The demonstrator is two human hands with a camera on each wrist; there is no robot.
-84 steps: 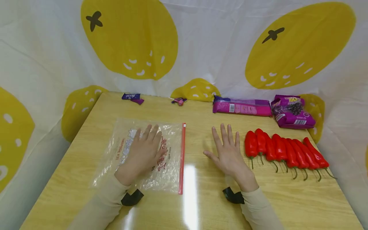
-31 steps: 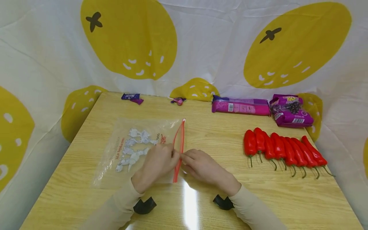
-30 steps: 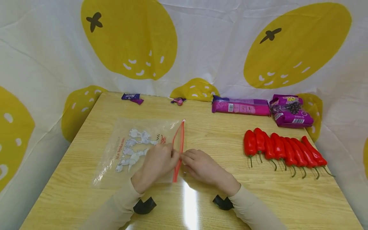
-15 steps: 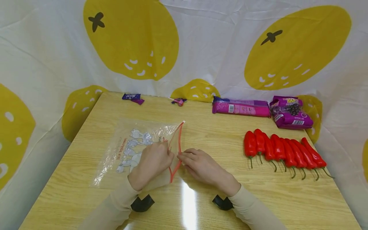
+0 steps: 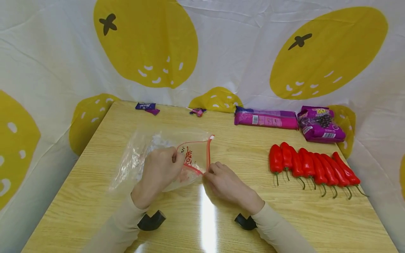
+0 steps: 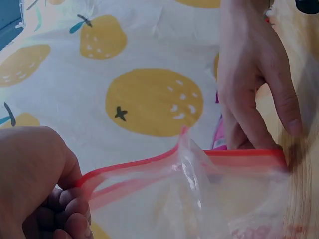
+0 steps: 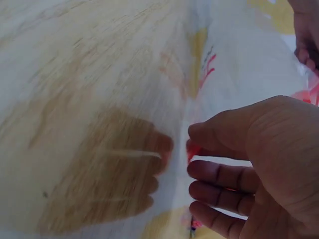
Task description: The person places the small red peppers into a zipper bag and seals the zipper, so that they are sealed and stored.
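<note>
A clear zip bag (image 5: 131, 163) with a red seal and printed drawings lies on the wood table, its mouth parted toward the right. My left hand (image 5: 161, 172) pinches the upper lip of the mouth and lifts it up and back. At the near end of the mouth, my right hand (image 5: 224, 184) holds the lower red edge at its bent fingertips (image 7: 202, 169). The left wrist view shows the red seal (image 6: 244, 154) stretched between both hands, with a fold of clear plastic rising in the middle. A white slider (image 5: 212, 137) sits at the far end of the seal.
Several red peppers (image 5: 305, 163) lie in a row at the right. Along the back are a long purple packet (image 5: 265, 118), a purple bag with a grape picture (image 5: 322, 123), a lollipop (image 5: 197, 112) and a small dark blue wrapper (image 5: 145, 106). A fruit-print curtain (image 5: 234, 45) stands behind.
From lying flat with open palms near it, the bag has been gripped at its seal by both hands. The left hand has drawn the upper lip left and up, widening the mouth.
</note>
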